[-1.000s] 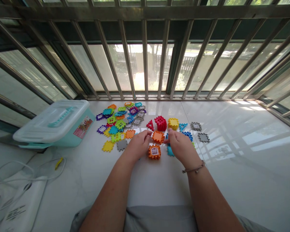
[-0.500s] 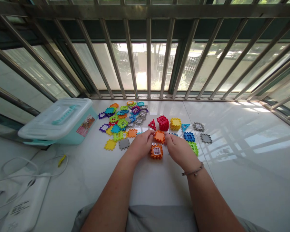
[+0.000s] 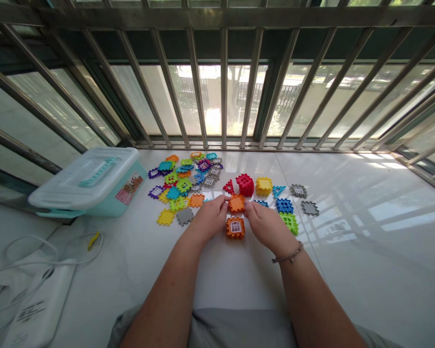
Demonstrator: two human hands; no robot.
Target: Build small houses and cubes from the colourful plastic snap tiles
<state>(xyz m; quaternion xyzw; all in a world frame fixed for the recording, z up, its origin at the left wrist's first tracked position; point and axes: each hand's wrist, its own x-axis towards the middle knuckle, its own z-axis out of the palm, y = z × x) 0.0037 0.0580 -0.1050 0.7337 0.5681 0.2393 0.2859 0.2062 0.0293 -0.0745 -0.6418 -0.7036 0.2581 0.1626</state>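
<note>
An orange notched building tile [image 3: 236, 203] is held between my two hands, just above the floor or on it; I cannot tell which. My left hand [image 3: 214, 212] pinches its left edge with thumb and fingers. On the opposite edge, the fingers of my right hand [image 3: 263, 218] are closed. Directly nearer to me sits an orange block with a white window [image 3: 235, 227]. Beyond the tile stands a red stack of tiles [image 3: 245, 184], with a red triangle piece [image 3: 228, 186] to its left and a yellow stack [image 3: 264, 186] to its right.
A mixed heap of coloured tiles [image 3: 183, 184] spreads to the left. Blue [image 3: 284, 206], green [image 3: 290, 223] and grey tiles [image 3: 309, 208] lie right of my hand. A lidded teal box [image 3: 105, 195] stands far left, near a white power strip [image 3: 39, 302] with cables. Metal railings [image 3: 224, 87] run behind.
Both hands have shifted the orange tile slightly left and it appears flatter. My right hand has moved a little left with it. The other pieces stay put.
</note>
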